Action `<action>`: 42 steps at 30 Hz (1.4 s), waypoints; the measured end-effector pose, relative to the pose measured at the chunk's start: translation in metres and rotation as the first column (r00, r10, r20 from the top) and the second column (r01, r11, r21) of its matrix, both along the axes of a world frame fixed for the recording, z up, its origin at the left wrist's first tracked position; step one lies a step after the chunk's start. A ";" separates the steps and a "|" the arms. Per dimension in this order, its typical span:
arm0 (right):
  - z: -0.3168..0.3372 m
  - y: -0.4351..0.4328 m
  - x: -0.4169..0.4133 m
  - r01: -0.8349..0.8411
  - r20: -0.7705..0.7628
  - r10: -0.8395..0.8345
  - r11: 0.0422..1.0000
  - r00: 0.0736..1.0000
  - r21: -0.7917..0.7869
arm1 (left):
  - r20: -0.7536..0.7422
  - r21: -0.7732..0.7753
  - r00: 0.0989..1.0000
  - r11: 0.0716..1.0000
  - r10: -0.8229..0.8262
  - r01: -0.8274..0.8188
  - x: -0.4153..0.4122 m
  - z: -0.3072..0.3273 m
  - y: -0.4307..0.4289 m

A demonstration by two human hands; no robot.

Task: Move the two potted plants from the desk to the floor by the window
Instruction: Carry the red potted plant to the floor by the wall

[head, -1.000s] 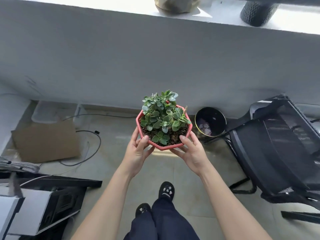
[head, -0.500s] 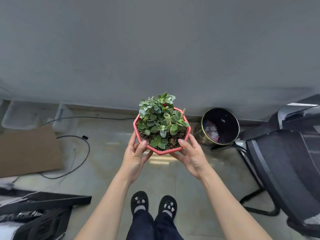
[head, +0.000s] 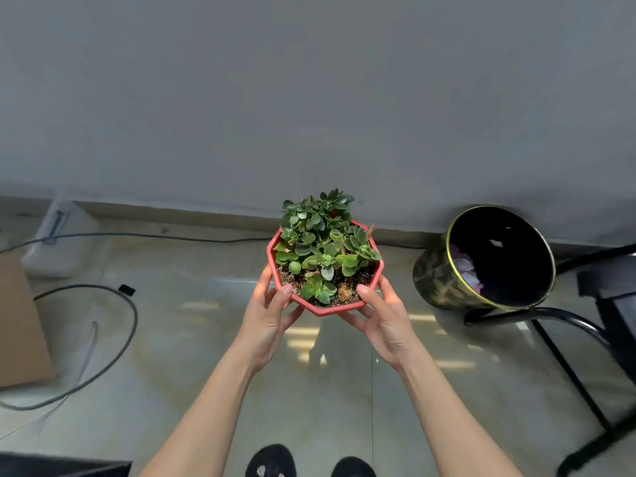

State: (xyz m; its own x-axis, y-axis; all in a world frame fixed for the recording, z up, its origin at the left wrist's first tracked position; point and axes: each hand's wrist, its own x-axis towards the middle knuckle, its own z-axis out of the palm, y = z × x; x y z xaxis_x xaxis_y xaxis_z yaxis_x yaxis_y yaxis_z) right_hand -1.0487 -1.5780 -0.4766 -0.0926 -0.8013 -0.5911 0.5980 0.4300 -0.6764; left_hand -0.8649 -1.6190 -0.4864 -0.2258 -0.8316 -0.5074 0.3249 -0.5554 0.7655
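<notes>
Your left hand (head: 272, 313) and right hand (head: 380, 316) both grasp the red octagonal succulent pot (head: 325, 270) by its rim and sides. It looks rigid and light, but its loose soil spills easily; keep it level.

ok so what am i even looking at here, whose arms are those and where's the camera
There is no machine here: the arms belong to a person, and the single camera is worn on their head, looking forward and down, so you see what they see. The left hand and right hand hold a pink potted plant by its sides, in the air above a glossy tiled floor, close to a grey wall. On the floor: a black waste bin to the right, a black cable and a piece of cardboard to the left. A black chair frame shows at the right edge, and the person's dark shoes at the bottom.
</notes>
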 end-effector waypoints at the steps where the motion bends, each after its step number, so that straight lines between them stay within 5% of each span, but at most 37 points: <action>1: -0.017 -0.003 0.000 0.010 -0.003 -0.010 1.000 1.000 0.004 | 0.007 -0.004 1.000 1.000 0.001 -0.001 0.000 -0.018 -0.004; 17: -0.228 -0.048 -0.003 0.024 -0.043 -0.028 0.996 0.999 -0.086 | 0.055 -0.090 0.998 0.996 0.003 0.002 -0.006 -0.225 -0.052; 42: -0.296 -0.075 -0.010 0.063 0.009 -0.062 0.993 0.998 -0.097 | -0.005 -0.111 0.997 0.991 -0.080 0.079 -0.011 -0.288 -0.087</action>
State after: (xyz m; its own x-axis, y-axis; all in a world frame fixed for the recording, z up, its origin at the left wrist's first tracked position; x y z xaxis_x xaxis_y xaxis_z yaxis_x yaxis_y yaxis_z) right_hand -1.0583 -1.6531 -0.7725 -0.1406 -0.8477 -0.5115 0.6260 0.3241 -0.7093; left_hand -0.8755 -1.7059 -0.7743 -0.2973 -0.8618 -0.4110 0.2904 -0.4917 0.8209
